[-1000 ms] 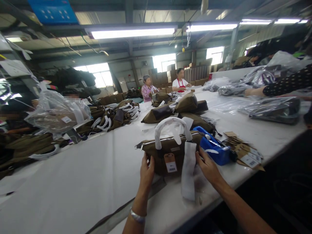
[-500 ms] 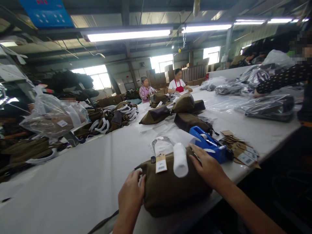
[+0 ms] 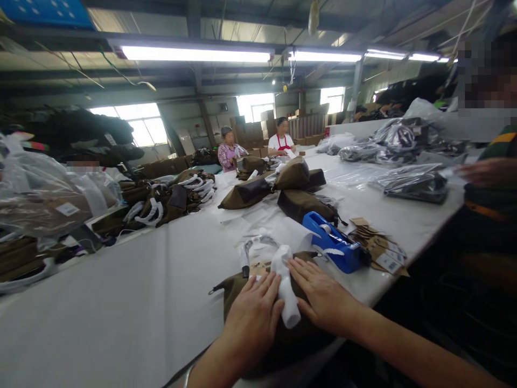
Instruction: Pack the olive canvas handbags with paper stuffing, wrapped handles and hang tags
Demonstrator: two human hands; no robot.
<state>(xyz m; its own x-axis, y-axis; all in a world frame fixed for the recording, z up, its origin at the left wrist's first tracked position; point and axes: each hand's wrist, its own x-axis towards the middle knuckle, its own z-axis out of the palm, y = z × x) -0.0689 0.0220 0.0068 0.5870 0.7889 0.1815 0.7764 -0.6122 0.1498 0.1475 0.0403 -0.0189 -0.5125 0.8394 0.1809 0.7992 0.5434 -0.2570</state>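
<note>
1 olive bag, white wrap on, seemingly not yet plastic-covered; left hand and right hand atop, each grip spread flat.

1. A bag lies on the table at its near edge.
2. The left hand rests on it to the left of a wrapped strip; the right hand rests to the right.
3. Just beyond the bag, to the right, stands a tape dispenser, with paper tags at its right.
4. Behind the dispenser lie loose bags.
5. Far left is a heap of bags; far right, plastic-wrapped packs.
6. Past the loose bags are two people, with cartons behind them.
</note>
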